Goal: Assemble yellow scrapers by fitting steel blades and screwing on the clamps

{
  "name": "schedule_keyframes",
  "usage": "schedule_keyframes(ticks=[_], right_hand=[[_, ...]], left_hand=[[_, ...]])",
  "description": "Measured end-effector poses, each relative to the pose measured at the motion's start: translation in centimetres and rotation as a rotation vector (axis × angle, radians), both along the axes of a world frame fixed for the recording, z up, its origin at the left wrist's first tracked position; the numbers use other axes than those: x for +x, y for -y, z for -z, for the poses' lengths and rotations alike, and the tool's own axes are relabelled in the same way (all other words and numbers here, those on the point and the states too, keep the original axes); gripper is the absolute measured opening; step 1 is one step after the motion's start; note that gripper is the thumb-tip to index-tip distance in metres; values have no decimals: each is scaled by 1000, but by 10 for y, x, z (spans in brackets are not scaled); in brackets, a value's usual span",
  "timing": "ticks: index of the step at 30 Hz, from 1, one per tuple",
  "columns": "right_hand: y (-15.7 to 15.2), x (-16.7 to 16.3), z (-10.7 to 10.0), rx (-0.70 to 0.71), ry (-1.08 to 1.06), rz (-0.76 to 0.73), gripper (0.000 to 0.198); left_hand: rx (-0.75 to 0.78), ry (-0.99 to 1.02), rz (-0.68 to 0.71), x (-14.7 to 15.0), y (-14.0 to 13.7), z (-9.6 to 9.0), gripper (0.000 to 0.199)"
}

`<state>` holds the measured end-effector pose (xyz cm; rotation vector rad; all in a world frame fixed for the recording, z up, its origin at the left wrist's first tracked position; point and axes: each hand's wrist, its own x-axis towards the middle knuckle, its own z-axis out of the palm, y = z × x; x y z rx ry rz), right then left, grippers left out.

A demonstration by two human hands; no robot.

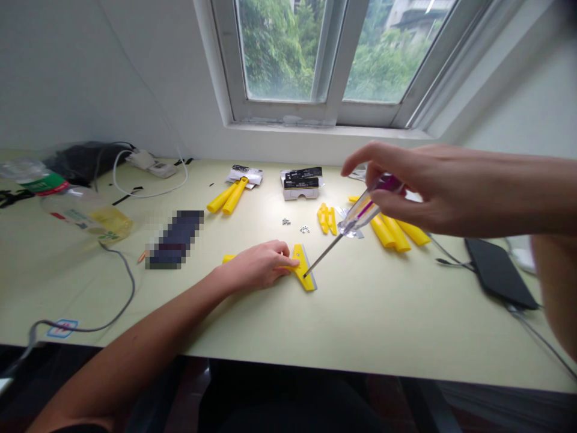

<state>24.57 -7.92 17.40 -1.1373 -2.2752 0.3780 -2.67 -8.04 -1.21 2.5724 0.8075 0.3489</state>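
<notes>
My left hand (265, 264) is closed around the handle of a yellow scraper (299, 255), holding it against the table. A metal blade runs along the right side of the scraper's head, and a screw shows near its top. With my right hand (406, 186) I grip a screwdriver (360, 211) by its clear and purple handle. The screwdriver slants down to the left, its tip at the lower part of the scraper head. Beyond the head lie two small piles of metal parts, screws (286, 222) and nuts (305, 229), and yellow head pieces (326, 218).
Yellow handles (392, 233) lie under my right hand; two finished-looking scrapers (229, 195) lie back left. Black-and-white boxes (301, 183) stand near the window. A black power bank (500, 273) with cables sits right. Left are a pixelated dark object (175, 239), a bottle (85, 210) and a grey cable (130, 288).
</notes>
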Motion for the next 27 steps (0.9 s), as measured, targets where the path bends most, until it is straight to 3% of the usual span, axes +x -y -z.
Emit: schedule_keyframes(ticks=[3, 8, 13, 19, 27], right_hand=[[1, -4, 0, -25, 310, -113, 30], [2, -16, 13, 96, 248, 26, 24], [6, -17, 6, -24, 167, -231, 37], [4, -13, 22, 106, 212, 181, 37], [12, -18, 17, -55, 8, -189, 33]], left_hand=[[-3, -6, -8, 0, 1, 0, 29], [-11, 1, -20, 0, 1, 1, 28], [-7, -7, -24, 1, 1, 0, 29], [-7, -2, -21, 0, 1, 0, 28], [-24, 23, -25, -1, 0, 2, 29]])
